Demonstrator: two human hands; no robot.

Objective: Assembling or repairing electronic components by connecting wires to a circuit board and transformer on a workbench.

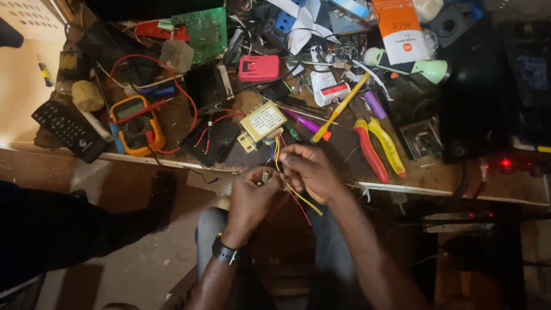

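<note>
Just below the middle of the frame, the left hand (251, 198) pinches a small component (264, 175) between its fingertips, while the right hand (310, 169) beside it grips a bundle of coloured wires (277, 148). These wires run up to a small transformer (263, 121) lying on the workbench (436, 178) just above both hands. A yellow multimeter (136, 124) sits at left of centre, and red and yellow pliers (379, 146) lie right of the hands.

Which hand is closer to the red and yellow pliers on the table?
The right hand. It sits just left of the pliers, holding thin coloured wires. The left hand, with the wristwatch, is farther away, beyond the right hand.
</note>
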